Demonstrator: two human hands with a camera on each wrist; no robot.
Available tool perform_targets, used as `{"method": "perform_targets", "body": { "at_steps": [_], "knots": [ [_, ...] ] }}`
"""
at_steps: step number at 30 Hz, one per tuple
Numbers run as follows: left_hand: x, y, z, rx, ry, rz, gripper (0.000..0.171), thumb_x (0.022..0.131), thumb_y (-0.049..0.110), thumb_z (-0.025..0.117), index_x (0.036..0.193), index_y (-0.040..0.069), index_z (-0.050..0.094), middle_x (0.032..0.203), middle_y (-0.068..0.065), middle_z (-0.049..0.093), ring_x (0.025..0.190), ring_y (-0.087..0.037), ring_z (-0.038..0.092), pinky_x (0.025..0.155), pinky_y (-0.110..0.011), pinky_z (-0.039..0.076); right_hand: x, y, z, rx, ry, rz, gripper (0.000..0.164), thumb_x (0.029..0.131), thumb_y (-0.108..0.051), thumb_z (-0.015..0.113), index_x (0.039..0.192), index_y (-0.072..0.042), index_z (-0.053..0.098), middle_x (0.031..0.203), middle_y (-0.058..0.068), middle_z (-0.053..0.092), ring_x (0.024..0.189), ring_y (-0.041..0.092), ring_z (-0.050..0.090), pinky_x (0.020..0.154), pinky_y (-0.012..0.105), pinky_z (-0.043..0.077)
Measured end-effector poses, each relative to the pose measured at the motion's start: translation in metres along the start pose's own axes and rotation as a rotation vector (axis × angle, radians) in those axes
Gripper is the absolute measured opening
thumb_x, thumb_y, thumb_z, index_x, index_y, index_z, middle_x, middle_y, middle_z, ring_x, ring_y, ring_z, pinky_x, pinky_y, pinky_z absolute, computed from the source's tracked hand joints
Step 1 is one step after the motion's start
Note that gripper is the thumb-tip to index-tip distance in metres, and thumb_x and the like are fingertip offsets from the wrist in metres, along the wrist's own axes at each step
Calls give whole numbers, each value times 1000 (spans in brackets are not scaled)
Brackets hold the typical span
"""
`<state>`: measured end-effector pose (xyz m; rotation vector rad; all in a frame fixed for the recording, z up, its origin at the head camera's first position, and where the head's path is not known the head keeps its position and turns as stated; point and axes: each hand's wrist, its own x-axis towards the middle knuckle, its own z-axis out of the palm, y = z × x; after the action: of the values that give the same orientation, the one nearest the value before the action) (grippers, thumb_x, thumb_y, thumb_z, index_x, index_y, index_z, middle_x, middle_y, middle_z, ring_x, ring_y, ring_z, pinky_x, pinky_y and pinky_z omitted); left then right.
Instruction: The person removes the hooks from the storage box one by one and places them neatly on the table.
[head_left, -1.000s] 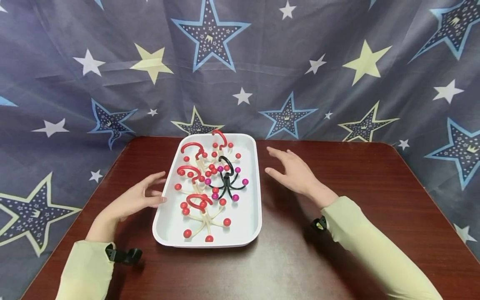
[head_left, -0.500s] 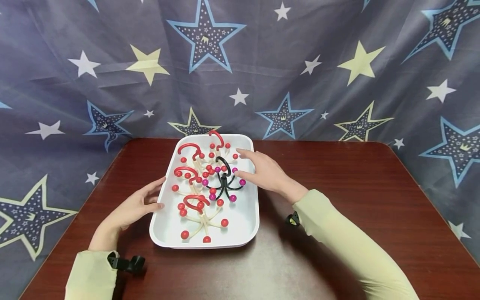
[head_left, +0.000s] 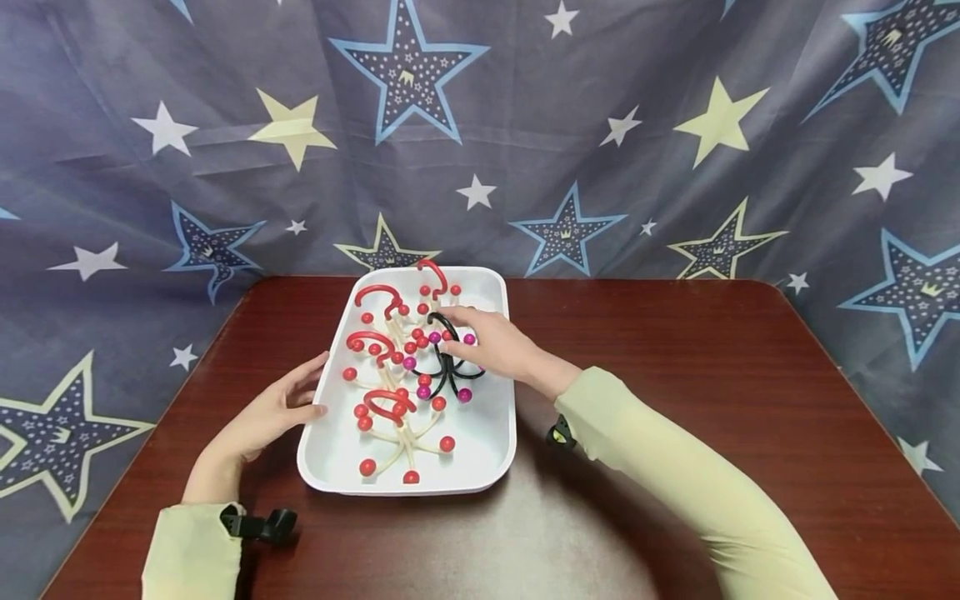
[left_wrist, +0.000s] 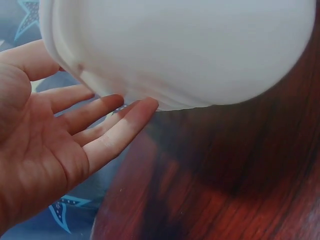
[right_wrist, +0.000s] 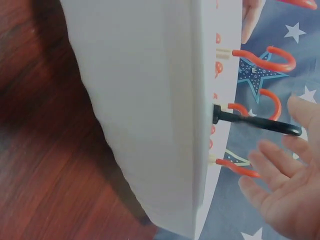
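Note:
A black hook hanger (head_left: 448,373) with several curved arms tipped in magenta balls stands in the white tray (head_left: 480,450). My right hand (head_left: 495,343) reaches over the tray's right rim, its thumb and fingers on either side of the black hook. In the right wrist view the fingers (right_wrist: 272,170) look spread and loose around the hook's end; whether any touch it is unclear. Straight, relaxed fingers of my left hand (head_left: 273,408) rest against the tray's left side, also visible in the left wrist view, where fingertips (left_wrist: 147,105) meet the outer wall.
Several cream hangers with red hooks and red ball tips, such as the nearest one (head_left: 406,437), share the tray closely with the black one. Beneath is a dark wooden table (head_left: 675,350). A star-patterned cloth (head_left: 525,100) hangs behind it.
My right hand has moved left from beside the tray to the black hanger's hook. The left hand has stayed at the tray's left rim.

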<state>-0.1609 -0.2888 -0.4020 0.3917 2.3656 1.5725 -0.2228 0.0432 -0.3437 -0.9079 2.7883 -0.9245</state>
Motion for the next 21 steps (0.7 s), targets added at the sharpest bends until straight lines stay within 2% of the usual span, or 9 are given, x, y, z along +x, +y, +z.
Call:
{"method": "perform_targets", "body": {
  "at_steps": [3, 8, 11, 16, 19, 21],
  "knots": [
    [0, 0, 0, -5, 6, -1, 76, 84, 6, 61, 145, 3, 15, 142, -27, 26, 100, 4, 52, 78, -21, 48, 4, -4, 3, 9, 16, 0, 45, 89, -28, 58, 130, -11, 50, 128, 4, 54, 120, 17, 49, 99, 31, 38],
    [1, 0, -1, -8, 8, -7, 77, 83, 8, 62, 145, 3, 16, 141, -27, 27, 99, 3, 53, 78, -21, 48, 7, -7, 7, 68, 58, 58, 28, 90, -23, 57, 116, -12, 60, 113, 3, 62, 111, 16, 55, 91, 31, 44],
    [1, 0, -1, -10, 7, -6, 77, 83, 8, 62, 145, 3, 16, 141, -28, 27, 99, 3, 53, 78, -21, 48, 7, -5, 8, 127, 81, 90, 22, 91, -23, 55, 109, -13, 63, 102, 1, 65, 95, 12, 59, 80, 28, 47],
    [0, 0, -1, -14, 15, 1, 76, 83, 6, 62, 144, 2, 17, 141, -28, 28, 99, 3, 54, 77, -21, 48, 6, -2, 7, 210, 108, 83, 22, 93, -22, 52, 109, -15, 64, 91, 2, 65, 72, 12, 54, 65, 25, 42],
    [0, -1, 0, -17, 18, -1, 76, 83, 7, 62, 145, 2, 16, 141, -28, 27, 99, 3, 54, 77, -21, 48, 5, 0, 5, 253, 126, 71, 21, 93, -21, 51, 109, -14, 64, 90, 5, 66, 72, 12, 58, 64, 21, 45],
    [0, -1, 0, -20, 18, -5, 77, 83, 7, 62, 145, 3, 16, 141, -28, 27, 99, 4, 53, 77, -21, 48, 5, 0, 3, 297, 138, 65, 22, 93, -20, 51, 110, -12, 63, 93, 6, 67, 79, 12, 62, 67, 20, 49]
  ]
}}
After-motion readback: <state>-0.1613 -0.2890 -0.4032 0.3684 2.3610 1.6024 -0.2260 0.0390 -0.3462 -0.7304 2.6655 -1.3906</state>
